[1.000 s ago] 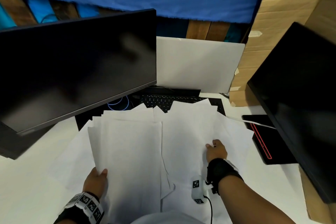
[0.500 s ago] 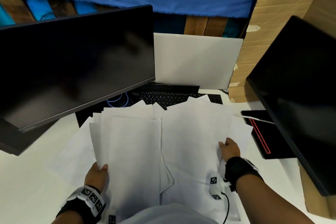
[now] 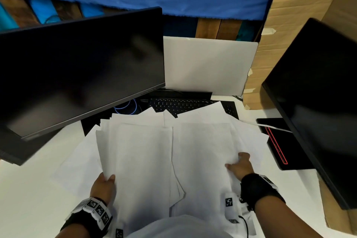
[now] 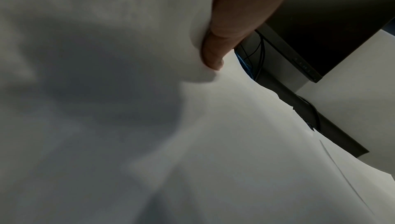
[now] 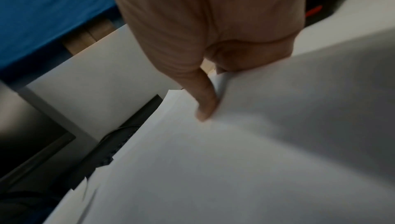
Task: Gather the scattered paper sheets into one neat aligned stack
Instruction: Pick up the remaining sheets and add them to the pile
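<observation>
Several white paper sheets (image 3: 201, 141) lie fanned and overlapping on the white desk (image 3: 29, 189) in front of me. My left hand (image 3: 105, 181) holds a lifted bundle of sheets (image 3: 139, 156) by its lower left edge, thumb on top; the left wrist view shows that thumb (image 4: 215, 53) pressed on the paper (image 4: 235, 143). My right hand (image 3: 239, 166) pinches the right edge of another sheet (image 3: 204, 162), and the right wrist view shows its thumb (image 5: 205, 102) on the sheet's top and the other fingers curled under the edge.
A dark monitor (image 3: 77, 67) hangs over the desk at the left, a second one (image 3: 316, 102) at the right. A black keyboard (image 3: 185, 104) lies behind the papers, partly covered. A black device with a red line (image 3: 278, 143) sits at the right, and cardboard (image 3: 301, 6) stands behind.
My right hand slid rightward across the sheets to the right edge and took hold of it. My left hand kept its grip on the lifted bundle.
</observation>
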